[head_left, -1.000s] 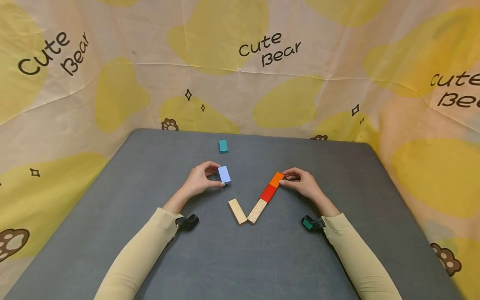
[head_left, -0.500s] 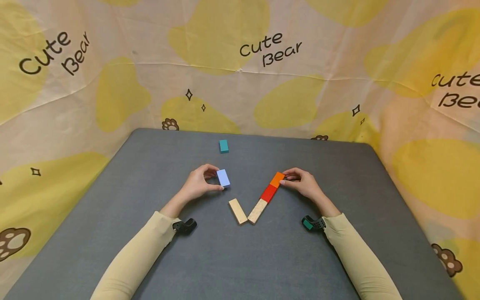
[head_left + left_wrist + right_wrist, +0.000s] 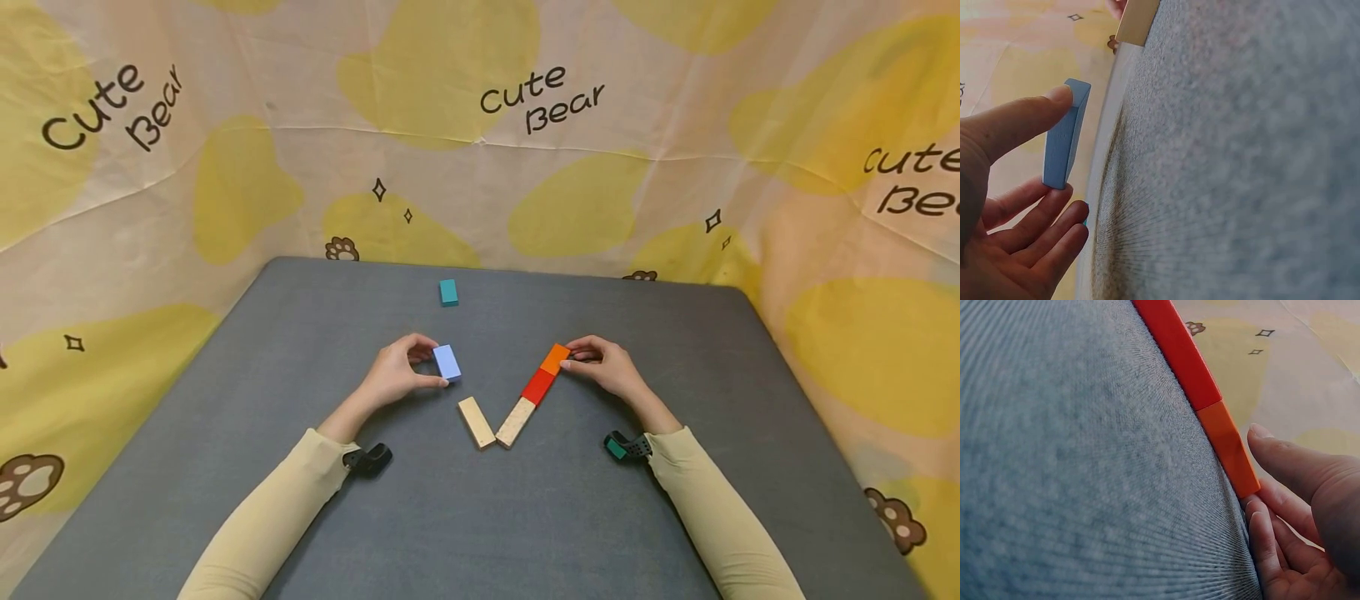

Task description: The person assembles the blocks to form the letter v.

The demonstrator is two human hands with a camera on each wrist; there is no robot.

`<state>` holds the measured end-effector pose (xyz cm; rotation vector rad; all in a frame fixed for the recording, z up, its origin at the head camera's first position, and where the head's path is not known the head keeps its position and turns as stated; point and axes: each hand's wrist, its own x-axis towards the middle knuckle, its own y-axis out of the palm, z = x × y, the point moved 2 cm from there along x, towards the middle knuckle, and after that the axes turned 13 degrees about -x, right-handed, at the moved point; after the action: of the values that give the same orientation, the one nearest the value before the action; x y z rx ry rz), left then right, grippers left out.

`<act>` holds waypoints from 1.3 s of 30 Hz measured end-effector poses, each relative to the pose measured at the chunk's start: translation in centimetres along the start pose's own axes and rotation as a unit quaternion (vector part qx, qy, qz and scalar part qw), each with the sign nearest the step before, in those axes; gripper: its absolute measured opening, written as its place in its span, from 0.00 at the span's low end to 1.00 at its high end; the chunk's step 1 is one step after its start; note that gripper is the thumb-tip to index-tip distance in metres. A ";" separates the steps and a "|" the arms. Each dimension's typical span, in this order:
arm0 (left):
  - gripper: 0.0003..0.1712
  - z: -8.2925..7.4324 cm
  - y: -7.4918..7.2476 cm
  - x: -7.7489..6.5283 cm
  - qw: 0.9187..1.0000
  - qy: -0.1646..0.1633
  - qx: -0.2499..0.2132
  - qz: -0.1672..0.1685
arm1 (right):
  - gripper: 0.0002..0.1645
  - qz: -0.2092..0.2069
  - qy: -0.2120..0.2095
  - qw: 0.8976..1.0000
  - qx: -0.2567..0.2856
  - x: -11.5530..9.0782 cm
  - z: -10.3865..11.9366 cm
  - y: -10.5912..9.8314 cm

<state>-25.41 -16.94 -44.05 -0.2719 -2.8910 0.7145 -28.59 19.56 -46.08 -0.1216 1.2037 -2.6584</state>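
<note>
My left hand (image 3: 397,367) holds a light blue block (image 3: 447,363) between thumb and fingertips. In the left wrist view, the thumb presses one end of the blue block (image 3: 1063,140) and fingertips meet the other, with the block above the table. My right hand (image 3: 603,365) is beside the orange block (image 3: 555,358), fingertips at its far end. The right wrist view has its thumb slightly apart from the orange block (image 3: 1229,447). A red block (image 3: 537,387) and a pale wooden block (image 3: 516,422) continue that slanted row. Another wooden block (image 3: 476,423) leans the other way, making a V.
A teal block (image 3: 448,292) lies alone toward the back of the grey table (image 3: 480,525). Behind and around the table hangs a patterned cloth (image 3: 442,108). Each wrist wears a dark strap, the left strap (image 3: 369,460) and the right strap (image 3: 626,446).
My left hand has carried the blue block slightly toward me, closer to the left wooden block. The right hand and the row of blocks have stayed in place.
</note>
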 end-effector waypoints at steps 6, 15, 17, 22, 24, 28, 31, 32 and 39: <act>0.35 0.0 0.3 -0.4 1.000 0.000 -0.002 0.006 | 0.28 -0.003 -0.004 1.000 -0.006 -0.1 -0.1 -0.1; 0.34 -0.3 0.7 -0.7 1.000 -0.001 0.001 0.009 | 0.28 -0.007 -0.009 1.000 -0.010 -0.2 -0.1 -0.1; 0.34 -0.3 0.8 -0.8 1.000 -0.001 0.002 0.008 | 0.28 -0.007 -0.008 1.000 -0.010 -0.2 -0.1 -0.1; 0.34 -0.2 1.0 -0.8 1.000 -0.002 0.010 0.008 | 0.28 -0.006 -0.005 1.000 -0.010 -0.3 0.0 -0.2; 0.34 -0.2 1.0 -0.9 1.000 -0.003 0.013 0.007 | 0.28 -0.005 -0.004 1.000 -0.009 -0.3 0.0 -0.2; 0.34 -0.2 1.1 -1.0 1.000 -0.002 0.016 0.007 | 0.29 -0.005 -0.004 1.000 -0.009 -0.2 0.0 -0.2; 0.34 -0.3 1.2 -1.1 1.000 -0.001 0.017 0.008 | 0.29 -0.006 -0.005 1.000 -0.008 -0.2 0.0 -0.1; 0.34 -0.2 1.2 -1.1 1.000 -0.001 0.019 0.008 | 0.29 -0.006 -0.006 1.000 -0.009 -0.1 0.0 -0.1; 0.34 -0.3 1.3 -1.2 1.000 -0.001 0.022 0.011 | 0.29 -0.005 -0.006 1.000 -0.010 -0.1 0.0 -0.1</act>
<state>-23.95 -15.92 -44.51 -0.2973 -2.8745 0.7819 -28.55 19.62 -45.97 -0.1478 1.2300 -2.6508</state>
